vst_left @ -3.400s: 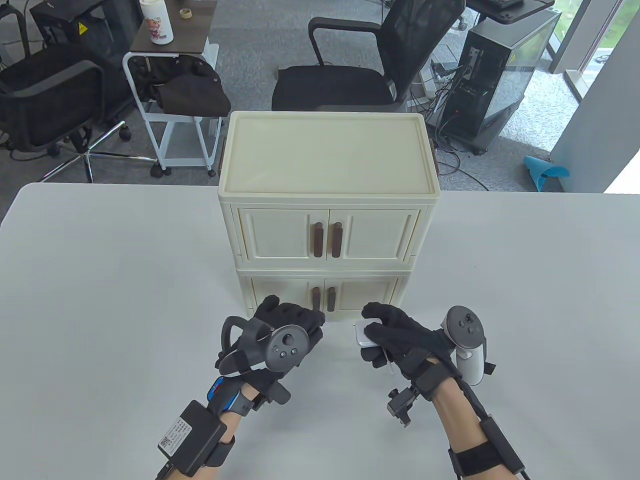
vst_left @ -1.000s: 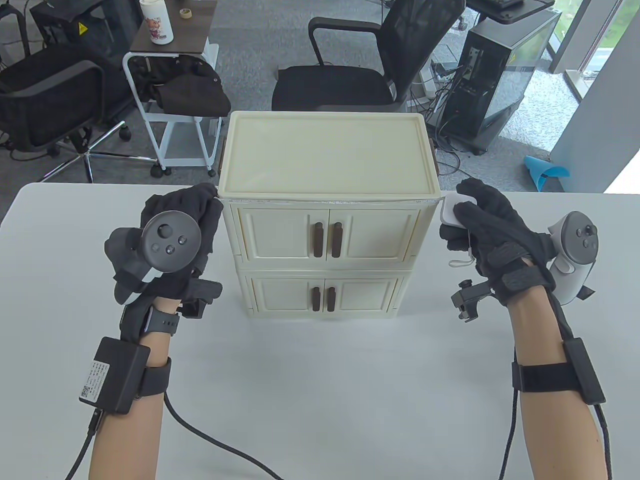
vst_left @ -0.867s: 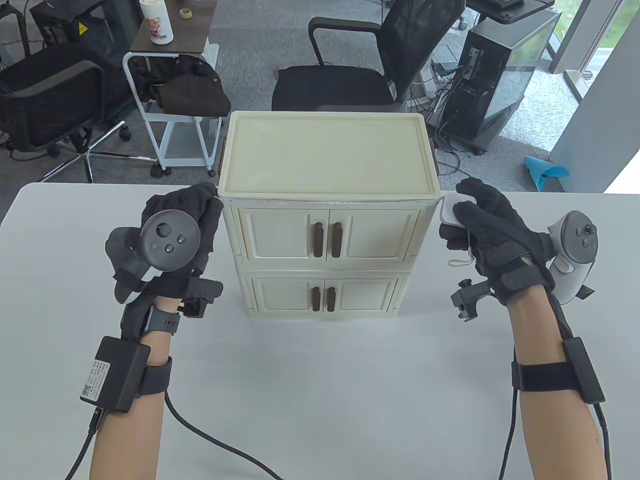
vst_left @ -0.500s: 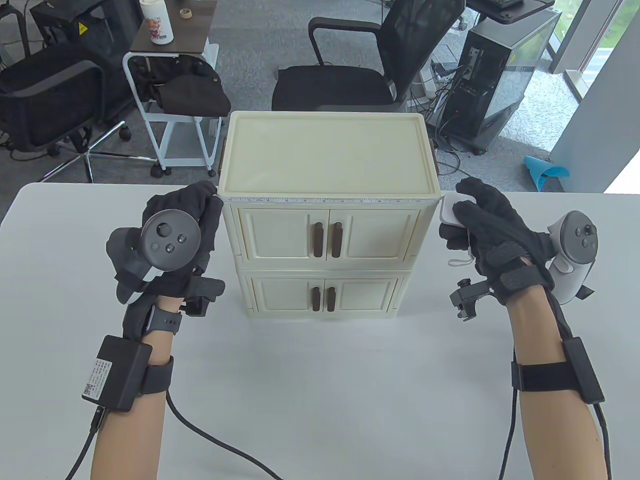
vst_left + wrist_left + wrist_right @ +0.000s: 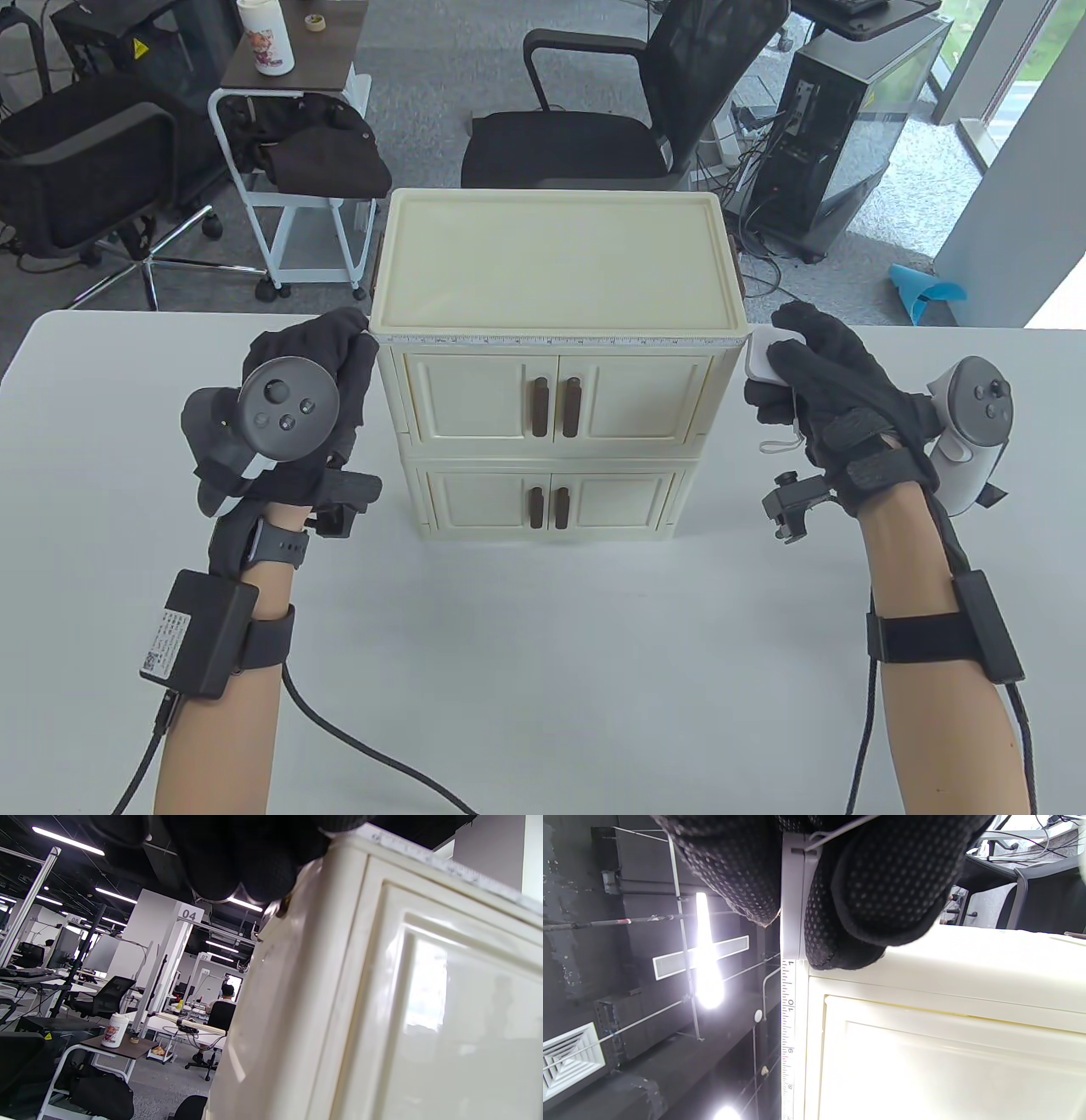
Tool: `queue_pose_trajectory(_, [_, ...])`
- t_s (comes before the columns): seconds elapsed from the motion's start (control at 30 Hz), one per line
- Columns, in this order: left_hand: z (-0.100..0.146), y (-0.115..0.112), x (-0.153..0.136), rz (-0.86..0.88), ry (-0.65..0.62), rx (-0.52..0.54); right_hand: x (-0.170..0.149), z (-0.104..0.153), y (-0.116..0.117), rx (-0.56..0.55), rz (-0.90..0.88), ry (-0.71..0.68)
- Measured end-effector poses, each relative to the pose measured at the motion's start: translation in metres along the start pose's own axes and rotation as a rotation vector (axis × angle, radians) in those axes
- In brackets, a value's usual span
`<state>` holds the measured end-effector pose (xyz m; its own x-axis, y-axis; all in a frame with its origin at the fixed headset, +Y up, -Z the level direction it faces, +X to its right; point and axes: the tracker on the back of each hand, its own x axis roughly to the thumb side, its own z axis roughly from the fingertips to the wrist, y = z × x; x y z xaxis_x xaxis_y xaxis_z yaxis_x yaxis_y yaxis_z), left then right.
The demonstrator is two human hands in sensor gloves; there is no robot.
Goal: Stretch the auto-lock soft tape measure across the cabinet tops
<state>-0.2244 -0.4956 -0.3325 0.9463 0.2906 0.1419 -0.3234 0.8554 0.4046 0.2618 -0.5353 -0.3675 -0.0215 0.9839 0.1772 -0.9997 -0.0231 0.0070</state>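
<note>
A cream two-tier cabinet [image 5: 556, 255] stands on the white table. A white soft tape [image 5: 551, 340] lies stretched along the front edge of its top, corner to corner. My left hand [image 5: 327, 356] pinches the tape's end at the top left corner; its fingers [image 5: 237, 861] show in the left wrist view beside the tape [image 5: 445, 866]. My right hand [image 5: 814, 373] grips the white tape case [image 5: 761, 360] at the top right corner. In the right wrist view the case [image 5: 793, 899] sits between my fingers and the tape [image 5: 788, 1035] runs out along the cabinet edge.
The white table [image 5: 543, 662] extends in front of the cabinet. Behind the table are a black office chair [image 5: 611, 110], a white side cart [image 5: 288, 170] with a bottle and a computer tower [image 5: 848, 110]. A cord loop [image 5: 780, 443] hangs from the case.
Both hands rose from the table in front of the cabinet to its top corners, pulling the tape out. Over the last second the tape turned flat, markings facing up.
</note>
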Motion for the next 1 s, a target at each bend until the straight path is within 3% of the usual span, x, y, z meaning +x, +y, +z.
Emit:
queue_pose_trajectory(0.57, [0.002,0.003,-0.001,-0.001,-0.015,0.002,0.002,0.001,0.000,-0.026,0.013,-0.012])
queue_pose_trajectory(0.8, [0.010,0.005,0.001,-0.006,-0.041,0.003,0.007,0.007,-0.001,-0.076,0.059,-0.045])
queue_pose_trajectory(1.0, [0.024,0.000,0.005,0.001,-0.089,-0.007,0.001,0.020,0.005,-0.031,0.096,-0.054])
